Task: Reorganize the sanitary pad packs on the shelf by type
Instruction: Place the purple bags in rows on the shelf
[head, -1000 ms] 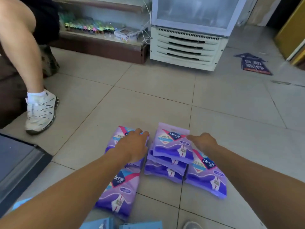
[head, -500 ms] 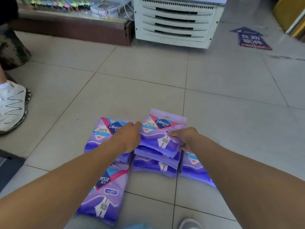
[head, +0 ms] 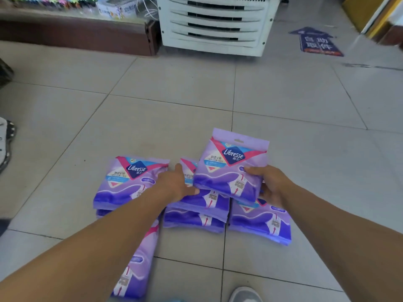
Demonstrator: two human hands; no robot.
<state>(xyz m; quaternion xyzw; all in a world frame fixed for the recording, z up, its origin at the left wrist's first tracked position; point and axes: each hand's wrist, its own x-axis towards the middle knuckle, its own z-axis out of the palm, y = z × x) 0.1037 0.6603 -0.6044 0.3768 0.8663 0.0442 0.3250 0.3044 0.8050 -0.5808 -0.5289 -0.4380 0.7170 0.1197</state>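
Several purple Libresse pad packs lie on the tiled floor in front of me. My right hand (head: 271,185) grips the top pack (head: 231,168) by its right edge, tilted up off the middle stack (head: 196,212). My left hand (head: 174,184) touches that stack and the lifted pack's lower left corner with its fingers stretched out. Another pack (head: 128,182) lies at the left on a second one. A further pack (head: 259,223) lies at the right, under my right wrist. One more pack (head: 135,264) sits under my left forearm, partly hidden.
A white cooler base (head: 216,25) stands at the back. Left of it runs a low brown shelf (head: 76,33) with small goods. A blue floor sticker (head: 316,42) is at the back right. Someone's shoe (head: 5,144) is at the left edge, my own shoe tip (head: 244,295) at the bottom.
My right hand has taken hold of the top pack and raised it off the middle stack, toward the right. My left hand moved right onto the stack. The view tilted further down.
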